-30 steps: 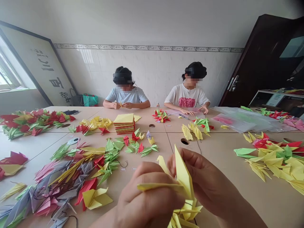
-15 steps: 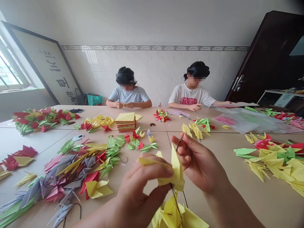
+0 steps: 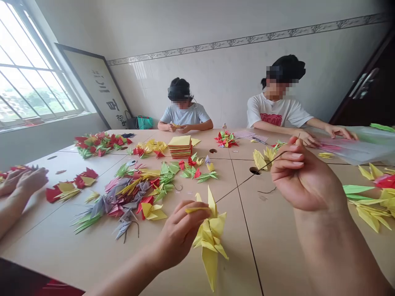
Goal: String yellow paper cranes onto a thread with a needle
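Note:
Pinched in the fingers of my left hand (image 3: 179,234) is a yellow folded paper crane (image 3: 212,203). Just below it hang more yellow paper cranes (image 3: 210,242), bunched together over the table. A dark cord (image 3: 236,188) runs taut from the crane up to my right hand (image 3: 304,176), whose thumb and fingers are closed on it. The cord's tip pokes up above the right fingertips. Part of the pinched crane is hidden behind the left fingers.
A pile of grey, pink, green and red folded cranes (image 3: 132,189) lies left. A stack of yellow and red paper squares (image 3: 180,148) stands farther back. Two people sit opposite; another person's hands (image 3: 27,181) rest at far left. Yellow cranes (image 3: 373,209) lie right. The table has a round hole (image 3: 254,170).
My right hand has moved right and up, away from the left, drawing the cord out long and tight. The crane now sits close to the lower ones. The view has turned left and tilted.

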`<move>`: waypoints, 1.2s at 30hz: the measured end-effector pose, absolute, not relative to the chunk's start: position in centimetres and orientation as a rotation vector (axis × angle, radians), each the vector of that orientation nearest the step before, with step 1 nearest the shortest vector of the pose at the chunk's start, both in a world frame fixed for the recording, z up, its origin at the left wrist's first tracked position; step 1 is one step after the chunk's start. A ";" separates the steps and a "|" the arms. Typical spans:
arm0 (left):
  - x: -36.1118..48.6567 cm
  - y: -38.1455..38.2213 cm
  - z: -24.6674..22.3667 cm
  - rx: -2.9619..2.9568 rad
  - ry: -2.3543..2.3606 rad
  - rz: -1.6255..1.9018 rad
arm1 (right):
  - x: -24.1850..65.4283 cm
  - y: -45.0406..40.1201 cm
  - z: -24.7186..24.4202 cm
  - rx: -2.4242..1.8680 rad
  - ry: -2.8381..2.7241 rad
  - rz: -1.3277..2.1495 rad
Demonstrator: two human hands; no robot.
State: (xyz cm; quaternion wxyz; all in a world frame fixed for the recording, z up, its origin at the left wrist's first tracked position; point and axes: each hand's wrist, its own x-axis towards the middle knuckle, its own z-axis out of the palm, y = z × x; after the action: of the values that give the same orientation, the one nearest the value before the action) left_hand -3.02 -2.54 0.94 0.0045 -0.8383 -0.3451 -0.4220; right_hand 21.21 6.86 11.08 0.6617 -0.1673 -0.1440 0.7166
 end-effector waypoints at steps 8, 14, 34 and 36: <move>-7.1 -6.1 -2.7 -2.351 -1.495 -0.820 | 20.1 5.7 10.8 -0.485 -0.645 1.671; -12.2 -7.1 -4.0 -1.855 -2.056 -0.677 | 19.4 5.1 9.8 -0.533 -0.933 1.665; -12.3 -4.0 -2.2 -1.896 -2.313 -0.548 | 16.1 3.2 7.9 -0.513 -1.489 1.563; -12.0 -4.0 -1.0 -1.900 -2.312 -0.635 | 15.9 3.1 7.7 -0.513 -1.539 1.551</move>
State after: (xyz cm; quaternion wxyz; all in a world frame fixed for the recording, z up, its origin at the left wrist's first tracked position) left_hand -11.96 -4.01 -1.05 0.0411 -0.6206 -0.7550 -0.2075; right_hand 15.90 3.14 7.70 0.4337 -0.2058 -0.6178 0.6228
